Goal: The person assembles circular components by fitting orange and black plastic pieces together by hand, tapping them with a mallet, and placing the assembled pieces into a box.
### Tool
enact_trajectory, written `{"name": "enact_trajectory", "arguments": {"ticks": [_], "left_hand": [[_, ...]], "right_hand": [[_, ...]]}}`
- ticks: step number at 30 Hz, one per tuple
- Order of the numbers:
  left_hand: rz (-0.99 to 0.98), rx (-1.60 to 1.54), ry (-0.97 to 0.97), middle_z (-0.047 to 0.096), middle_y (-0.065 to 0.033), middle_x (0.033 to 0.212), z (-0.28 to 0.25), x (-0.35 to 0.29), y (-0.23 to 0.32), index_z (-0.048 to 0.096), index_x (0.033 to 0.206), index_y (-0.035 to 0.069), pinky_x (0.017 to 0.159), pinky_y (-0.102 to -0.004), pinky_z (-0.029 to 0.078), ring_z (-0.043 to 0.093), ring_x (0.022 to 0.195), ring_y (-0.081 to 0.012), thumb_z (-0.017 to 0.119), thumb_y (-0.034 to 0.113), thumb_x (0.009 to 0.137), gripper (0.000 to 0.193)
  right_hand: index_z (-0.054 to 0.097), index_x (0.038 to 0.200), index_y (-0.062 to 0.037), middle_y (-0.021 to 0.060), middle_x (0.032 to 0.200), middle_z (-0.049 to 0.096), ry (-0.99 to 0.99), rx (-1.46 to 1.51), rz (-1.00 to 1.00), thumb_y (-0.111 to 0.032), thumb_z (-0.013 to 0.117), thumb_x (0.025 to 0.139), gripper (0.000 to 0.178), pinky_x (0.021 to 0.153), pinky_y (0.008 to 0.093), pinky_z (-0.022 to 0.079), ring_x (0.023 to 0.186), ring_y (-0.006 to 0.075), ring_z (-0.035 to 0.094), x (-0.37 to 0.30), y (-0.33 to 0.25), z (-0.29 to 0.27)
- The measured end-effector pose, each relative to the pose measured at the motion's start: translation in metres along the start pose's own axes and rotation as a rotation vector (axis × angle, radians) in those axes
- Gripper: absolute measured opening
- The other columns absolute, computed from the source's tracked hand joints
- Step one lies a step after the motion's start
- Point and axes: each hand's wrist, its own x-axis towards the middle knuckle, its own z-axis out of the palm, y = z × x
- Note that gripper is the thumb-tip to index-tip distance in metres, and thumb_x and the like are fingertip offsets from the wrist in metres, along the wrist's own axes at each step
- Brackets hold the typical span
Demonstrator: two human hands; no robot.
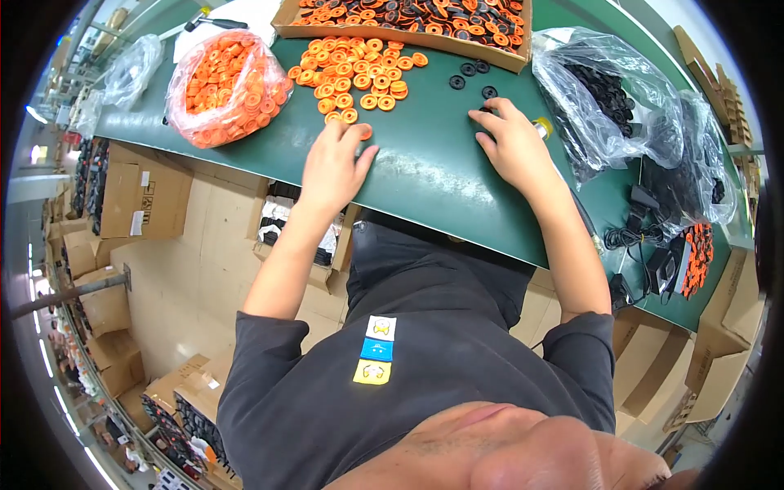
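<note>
My left hand [333, 167] is low over the green table, its thumb apart from its bent fingers. An orange disc [367, 132] lies at its index fingertip, apparently touched. Just beyond are loose orange discs [359, 69], round with a hole in the middle. My right hand [516, 147] has its thumb and fingers apart, with the fingertips over a dark ring [486, 109] that they partly hide. Several black rings [467, 69] lie beyond that hand. Neither hand shows a thing gripped between thumb and fingers.
At the far edge a cardboard tray [408, 34] holds orange-and-black discs. A clear bag of orange discs [229, 90] stands left; a bag of black parts [604, 90] lies right. A coiled black cable [629, 235] and a stack of orange-black pieces [697, 260] are at the right end.
</note>
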Motion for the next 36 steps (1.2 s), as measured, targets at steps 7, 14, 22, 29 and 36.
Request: {"name": "enact_trajectory", "arguments": {"ticks": [7, 14, 22, 29, 36], "left_hand": [[0.328, -0.231, -0.201, 0.058, -0.0129, 0.102, 0.037, 0.05, 0.04, 0.063, 0.098, 0.005, 0.081, -0.0438, 0.052, 0.063, 0.094, -0.0348, 0.072, 0.01, 0.086, 0.015], [-0.021, -0.819, -0.333, 0.069, -0.0094, 0.095, 0.087, 0.142, 0.069, 0.06, 0.11, 0.0, 0.076, -0.0309, 0.054, 0.066, 0.085, -0.0152, 0.057, 0.012, 0.102, 0.015], [-0.232, -1.391, -0.505, 0.069, -0.0087, 0.101, 0.101, 0.125, 0.074, 0.059, 0.121, -0.003, 0.085, -0.0276, 0.055, 0.067, 0.094, -0.0146, 0.057, 0.005, 0.101, 0.021], [-0.251, -1.52, -0.541, 0.066, -0.0094, 0.112, 0.097, 0.119, 0.076, 0.059, 0.124, -0.003, 0.093, -0.027, 0.054, 0.066, 0.101, -0.0135, 0.061, -0.004, 0.096, 0.028], [-0.231, -1.483, -0.539, 0.067, -0.008, 0.112, 0.094, 0.114, 0.081, 0.059, 0.125, -0.003, 0.093, -0.0261, 0.052, 0.064, 0.102, -0.0116, 0.06, -0.003, 0.097, 0.029]], "right_hand": [[0.067, 0.106, -0.0032, 0.0174, 0.103, 0.06, -0.152, -0.023, 0.094, -0.004, 0.068, 0.085, 0.021, 0.084, 0.0438, 0.053, 0.097, 0.0368, 0.063, 0.0, 0.003, 0.002], [0.065, 0.121, 0.0018, 0.0102, 0.116, 0.059, 0.204, 0.872, 0.284, 0.005, 0.053, 0.098, 0.026, 0.087, 0.03, 0.056, 0.097, 0.0174, 0.067, -0.007, 0.031, -0.008], [0.07, 0.113, 0.001, 0.0069, 0.115, 0.063, 0.335, 0.868, 0.388, 0.004, 0.072, 0.087, 0.026, 0.083, 0.0268, 0.057, 0.093, 0.0145, 0.066, -0.007, 0.029, -0.008], [0.071, 0.115, -0.0018, 0.0092, 0.105, 0.068, 0.415, 0.731, 0.407, 0.002, 0.078, 0.081, 0.035, 0.075, 0.0271, 0.057, 0.082, 0.0147, 0.066, -0.005, 0.026, -0.007], [0.072, 0.11, -0.002, 0.011, 0.098, 0.069, 0.386, 0.318, 0.153, -0.001, 0.083, 0.075, 0.037, 0.071, 0.0305, 0.055, 0.079, 0.0198, 0.066, -0.004, 0.027, -0.019]]}}
